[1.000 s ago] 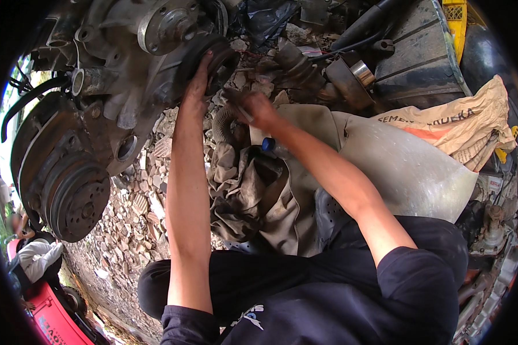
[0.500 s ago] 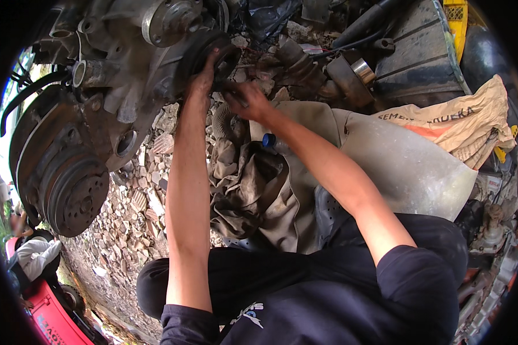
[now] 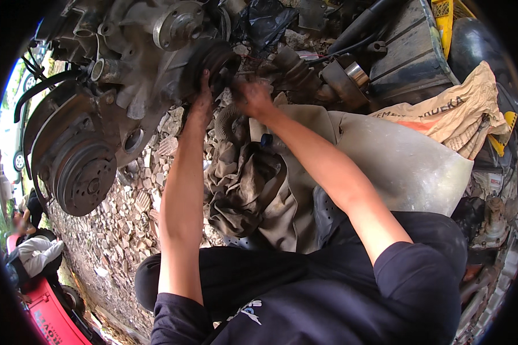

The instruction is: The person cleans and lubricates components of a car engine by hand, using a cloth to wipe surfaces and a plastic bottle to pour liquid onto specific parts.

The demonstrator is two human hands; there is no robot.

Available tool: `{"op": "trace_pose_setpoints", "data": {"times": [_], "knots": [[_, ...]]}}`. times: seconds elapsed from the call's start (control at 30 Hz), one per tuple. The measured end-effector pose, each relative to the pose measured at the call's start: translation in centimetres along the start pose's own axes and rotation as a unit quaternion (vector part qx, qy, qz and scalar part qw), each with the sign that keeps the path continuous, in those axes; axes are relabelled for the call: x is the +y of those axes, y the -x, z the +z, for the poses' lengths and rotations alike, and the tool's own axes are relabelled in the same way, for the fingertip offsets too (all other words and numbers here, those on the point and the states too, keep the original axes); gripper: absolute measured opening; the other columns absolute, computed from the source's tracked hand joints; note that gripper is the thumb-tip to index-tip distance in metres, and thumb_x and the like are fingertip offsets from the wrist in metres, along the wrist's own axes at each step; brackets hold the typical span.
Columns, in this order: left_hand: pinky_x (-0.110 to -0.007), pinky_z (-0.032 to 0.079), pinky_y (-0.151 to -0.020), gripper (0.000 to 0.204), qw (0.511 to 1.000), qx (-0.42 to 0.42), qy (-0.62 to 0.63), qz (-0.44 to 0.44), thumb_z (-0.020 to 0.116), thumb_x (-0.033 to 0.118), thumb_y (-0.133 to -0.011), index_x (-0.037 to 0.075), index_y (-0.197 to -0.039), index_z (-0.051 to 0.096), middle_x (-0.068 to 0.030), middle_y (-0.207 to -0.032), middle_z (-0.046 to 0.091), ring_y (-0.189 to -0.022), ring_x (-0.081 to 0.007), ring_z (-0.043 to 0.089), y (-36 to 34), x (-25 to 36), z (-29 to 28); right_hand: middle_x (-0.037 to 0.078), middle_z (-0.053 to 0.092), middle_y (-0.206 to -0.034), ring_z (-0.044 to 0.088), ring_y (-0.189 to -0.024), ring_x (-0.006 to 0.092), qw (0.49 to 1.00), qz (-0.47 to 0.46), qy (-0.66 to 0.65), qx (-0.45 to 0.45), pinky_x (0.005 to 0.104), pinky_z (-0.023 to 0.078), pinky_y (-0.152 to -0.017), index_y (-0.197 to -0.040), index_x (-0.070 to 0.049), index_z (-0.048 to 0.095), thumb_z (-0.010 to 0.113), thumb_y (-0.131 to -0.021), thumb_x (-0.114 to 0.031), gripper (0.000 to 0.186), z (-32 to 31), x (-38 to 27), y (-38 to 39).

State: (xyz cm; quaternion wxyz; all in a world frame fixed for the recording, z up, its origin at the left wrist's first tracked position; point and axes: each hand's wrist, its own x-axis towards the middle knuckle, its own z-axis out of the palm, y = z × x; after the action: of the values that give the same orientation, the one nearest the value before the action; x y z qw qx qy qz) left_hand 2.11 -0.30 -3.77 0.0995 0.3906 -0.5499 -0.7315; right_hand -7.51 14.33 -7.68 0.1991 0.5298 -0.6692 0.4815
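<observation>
The left hand rests against the near side of a dark round pulley at the right edge of a greasy engine assembly, its thumb raised along the pulley and its other fingers hidden, so their grip cannot be told. The right hand, blurred, is bent inward just right of the engine assembly, near the pulley; whether it pinches anything cannot be told.

A larger grooved pulley with holes in its face forms the engine assembly's lower left, and a flanged hub its upper right. Broken rubble spreads below the engine assembly. To its lower right lie a crumpled brown cloth and a stiff beige sheet; well off to its right is a tan paper sack. A black plastic bag lies right of its upper end.
</observation>
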Motion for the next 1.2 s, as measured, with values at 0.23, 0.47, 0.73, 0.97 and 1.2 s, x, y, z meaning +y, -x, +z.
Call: {"op": "trace_pose_setpoints", "data": {"times": [0.23,0.47,0.73,0.97,1.2], "knots": [[-0.047,0.026,-0.106,0.094,0.99,0.107,-0.006,-0.086,0.059,0.074,-0.072,0.015,-0.143,0.039,-0.0107,-0.141,0.042,-0.129,-0.0278,0.038,2.6,5.7,7.0,0.01,0.065,-0.097,0.063,-0.086,0.0308,0.967,0.042,0.096,-0.233,0.0426,0.05,-0.073,-0.119,-0.006,0.058,0.073,-0.07,-0.016,0.053,-4.3,1.3,-2.0],[-0.044,0.036,-0.099,0.093,0.987,0.15,-0.063,0.005,0.06,0.071,-0.074,0.015,-0.144,0.037,-0.011,-0.138,0.045,-0.12,-0.0259,0.047,-0.4,2.9,3.4,0.014,0.068,-0.086,0.066,-0.076,0.0338,0.995,0.025,-0.049,0.083,0.0404,0.052,-0.068,-0.108,-0.005,0.064,0.071,-0.074,-0.011,0.035,0.3,1.6,-0.3],[-0.039,0.033,-0.105,0.085,0.99,0.021,0.104,0.096,0.049,0.068,-0.085,0.008,-0.143,0.035,-0.0104,-0.139,0.044,-0.123,-0.0229,0.046,-1.0,-1.8,-0.7,0.011,0.068,-0.094,0.066,-0.079,0.0293,0.997,-0.008,-0.075,0.02,0.0403,0.053,-0.069,-0.098,-0.01,0.067,0.068,-0.073,-0.012,0.026,-0.9,0.2,-1.6],[-0.038,0.032,-0.106,0.094,0.988,0.106,0.023,0.11,0.058,0.068,-0.079,0.006,-0.144,0.034,-0.0106,-0.142,0.041,-0.126,-0.0239,0.044,-0.1,0.4,1.4,0.012,0.068,-0.093,0.065,-0.088,0.0301,0.98,0.124,-0.153,-0.026,0.0399,0.051,-0.076,-0.101,-0.007,0.068,0.067,-0.078,-0.011,0.024,0.8,0.3,-0.7],[-0.047,0.021,-0.111,0.111,0.987,0.115,-0.109,0.0,0.058,0.082,-0.066,0.008,-0.145,0.034,-0.0193,-0.145,0.037,-0.134,-0.03,0.034,2.0,5.3,4.7,0.014,0.069,-0.094,0.067,-0.087,0.031,0.941,0.201,-0.239,-0.129,0.0398,0.052,-0.075,-0.099,-0.007,0.069,0.063,-0.081,-0.011,0.02,-1.1,-2.9,0.6]]}}
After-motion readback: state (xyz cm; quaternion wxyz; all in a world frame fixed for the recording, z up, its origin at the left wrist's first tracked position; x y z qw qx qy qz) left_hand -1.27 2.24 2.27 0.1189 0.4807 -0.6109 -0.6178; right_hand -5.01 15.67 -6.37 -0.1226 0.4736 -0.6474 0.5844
